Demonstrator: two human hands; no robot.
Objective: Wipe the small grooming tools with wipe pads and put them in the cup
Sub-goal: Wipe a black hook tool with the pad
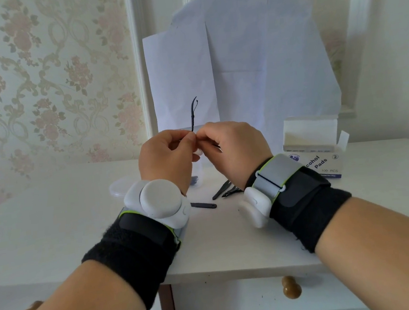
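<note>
A thin black grooming tool (193,113) with a forked tip points upward above the table. My left hand (167,156) and my right hand (232,147) meet at its lower end, fingers curled and pinching there. Something small and white (199,152) shows between the hands; I cannot tell if it is a wipe pad. Several other black tools (224,190) lie on the white table (79,217) below my right wrist, and one flat black tool (204,206) lies near my left wrist. A clear plastic cup (197,178) stands behind my left hand, mostly hidden.
An open box of alcohol pads (324,163) stands at the right back of the table. A clear round lid (120,188) lies left of the cup. White paper sheets (239,64) lean against the wall behind. Drawer knobs (291,290) sit below the table's front edge.
</note>
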